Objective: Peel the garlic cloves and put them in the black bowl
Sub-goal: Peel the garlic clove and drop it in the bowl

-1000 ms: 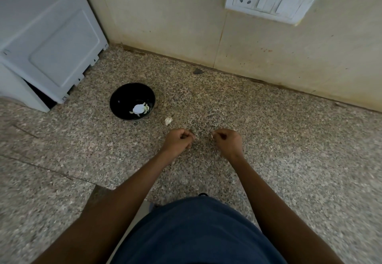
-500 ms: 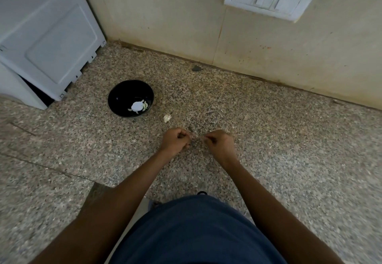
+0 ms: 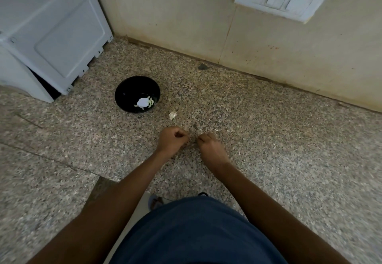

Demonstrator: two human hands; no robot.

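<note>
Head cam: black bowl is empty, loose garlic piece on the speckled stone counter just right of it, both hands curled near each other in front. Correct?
Not quite. In the head view the round black bowl is not empty: it holds a white blob and pale peeled garlic cloves. The rest stands: the loose garlic piece lies on the speckled stone counter right of the bowl, left hand and right hand curled close together.

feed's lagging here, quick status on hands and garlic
Left hand and right hand curled, close together; contents hidden. Black bowl holds some peeled garlic. One loose piece on counter beside bowl. Nothing blocking.
</note>
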